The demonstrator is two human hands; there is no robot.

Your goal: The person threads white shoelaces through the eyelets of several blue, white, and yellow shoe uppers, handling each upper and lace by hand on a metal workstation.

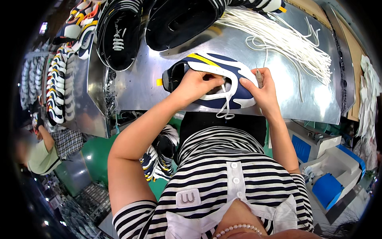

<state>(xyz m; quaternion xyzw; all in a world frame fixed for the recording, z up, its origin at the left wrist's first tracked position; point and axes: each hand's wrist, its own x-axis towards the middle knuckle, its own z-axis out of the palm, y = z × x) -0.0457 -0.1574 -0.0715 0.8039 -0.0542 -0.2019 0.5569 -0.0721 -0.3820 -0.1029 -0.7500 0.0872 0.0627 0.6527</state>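
Note:
A navy, white and yellow sneaker (237, 65) lies on the metal table by its near edge, its dark heel opening to the left and its toe to the right. My left hand (199, 84) reaches over the collar, thumb and forefinger pinched on a white shoelace (227, 99) at the throat. The lace's loose loop hangs over the sneaker's near side. At the toe, my right hand (264, 89) presses its thumb on the upper. Curled in that hand's fingers is an awl-like tool (259, 78) with a pale handle and thin metal tip pointing away from me.
A bundle of white laces (278, 38) spreads across the table's far right. Dark shoes (119, 36) stand at the far left, beside more (183, 24). Racked shoes (56, 85) line the left side. A grey and blue machine (334, 171) is at right; a co-worker (43, 153) at left.

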